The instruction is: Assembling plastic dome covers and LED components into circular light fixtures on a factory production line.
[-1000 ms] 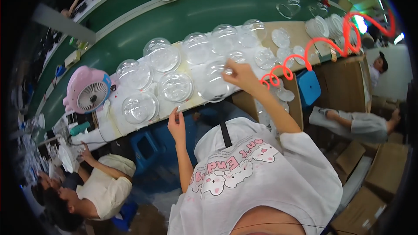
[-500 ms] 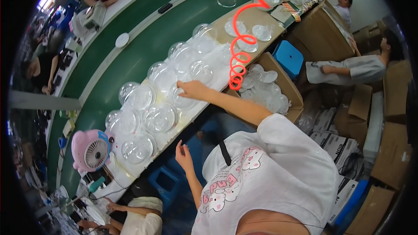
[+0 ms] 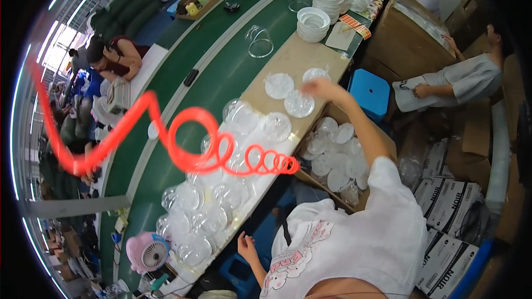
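Observation:
My right hand (image 3: 322, 88) reaches out over the tan board, right by the clear plastic discs. It is smeared by motion, and I cannot make out whether it holds anything. Under and beside it lie a near disc (image 3: 299, 104), a left disc (image 3: 279, 86) and a far disc (image 3: 316, 75). My left hand (image 3: 247, 246) hangs low beside the bench edge, fingers loosely apart and holding nothing. Several clear round plastic covers (image 3: 229, 194) crowd the white bench top to the left.
A red coiled hose (image 3: 191, 138) hangs across the view. Below the bench edge, an open cardboard box (image 3: 382, 133) holds more discs (image 3: 338, 180). Stacked white rings (image 3: 313, 22), a blue stool (image 3: 368, 94), a pink fan (image 3: 148, 253) and a green conveyor (image 3: 221, 72) surround me. Other people sit nearby.
My right hand has moved from the covers on the white bench to the discs on the tan board. My view has shifted, and the red hose now hangs farther left. My left hand stays low.

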`<state>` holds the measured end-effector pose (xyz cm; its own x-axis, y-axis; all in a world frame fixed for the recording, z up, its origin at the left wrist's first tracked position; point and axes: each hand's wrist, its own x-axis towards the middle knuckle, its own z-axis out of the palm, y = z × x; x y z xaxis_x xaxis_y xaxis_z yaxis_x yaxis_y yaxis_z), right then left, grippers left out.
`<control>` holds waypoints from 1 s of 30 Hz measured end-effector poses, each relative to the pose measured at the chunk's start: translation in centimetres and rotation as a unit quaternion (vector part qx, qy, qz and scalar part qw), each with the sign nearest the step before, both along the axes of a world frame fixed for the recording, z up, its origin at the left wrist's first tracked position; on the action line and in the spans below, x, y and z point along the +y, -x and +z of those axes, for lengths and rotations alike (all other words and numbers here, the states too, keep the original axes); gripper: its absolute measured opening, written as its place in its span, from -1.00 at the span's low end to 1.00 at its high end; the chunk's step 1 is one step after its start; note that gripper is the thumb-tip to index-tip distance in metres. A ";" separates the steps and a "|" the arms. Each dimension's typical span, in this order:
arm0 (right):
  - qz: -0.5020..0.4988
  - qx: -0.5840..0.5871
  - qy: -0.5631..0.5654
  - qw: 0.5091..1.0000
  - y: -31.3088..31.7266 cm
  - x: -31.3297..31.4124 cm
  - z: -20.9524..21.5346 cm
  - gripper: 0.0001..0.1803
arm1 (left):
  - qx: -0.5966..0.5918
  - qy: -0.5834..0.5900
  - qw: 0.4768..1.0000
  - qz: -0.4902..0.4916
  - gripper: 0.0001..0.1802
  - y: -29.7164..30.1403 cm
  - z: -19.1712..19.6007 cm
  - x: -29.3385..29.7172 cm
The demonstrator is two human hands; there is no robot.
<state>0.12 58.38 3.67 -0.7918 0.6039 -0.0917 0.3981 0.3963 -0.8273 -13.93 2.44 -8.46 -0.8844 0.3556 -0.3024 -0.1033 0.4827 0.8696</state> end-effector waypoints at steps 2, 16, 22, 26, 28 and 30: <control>-0.294 -0.094 -0.158 0.938 3.4 8.1 -2.2 -0.72 | -0.008 0.021 1.000 -0.008 -0.75 -0.1 0.7 1.3; -0.306 -0.253 -0.425 0.813 7.4 28.9 -11.8 -0.85 | -0.039 0.101 0.993 -0.048 -0.75 -1.5 -1.6 2.1; -0.276 -0.272 -0.466 0.795 6.0 30.7 -10.0 -0.88 | -0.062 0.091 0.993 -0.040 -0.73 0.6 -3.8 1.9; -0.312 -0.196 -0.470 0.802 6.1 29.7 -9.6 -0.88 | -0.101 0.049 0.992 -0.051 -0.72 1.4 -4.1 2.4; -0.304 -0.177 -0.395 0.849 6.2 29.4 -10.0 -0.86 | -0.103 0.058 0.991 -0.064 -0.72 1.8 -5.2 2.2; -0.314 -0.184 -0.385 0.848 6.5 28.7 -11.1 -0.85 | -0.105 0.071 0.990 -0.058 -0.70 2.3 -5.5 1.3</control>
<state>-6.35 87.12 -7.40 -0.2948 0.8886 0.3513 0.9059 0.3769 -0.1931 -16.25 3.71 -13.99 -0.7527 0.3916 -0.5293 -0.2118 0.6172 0.7578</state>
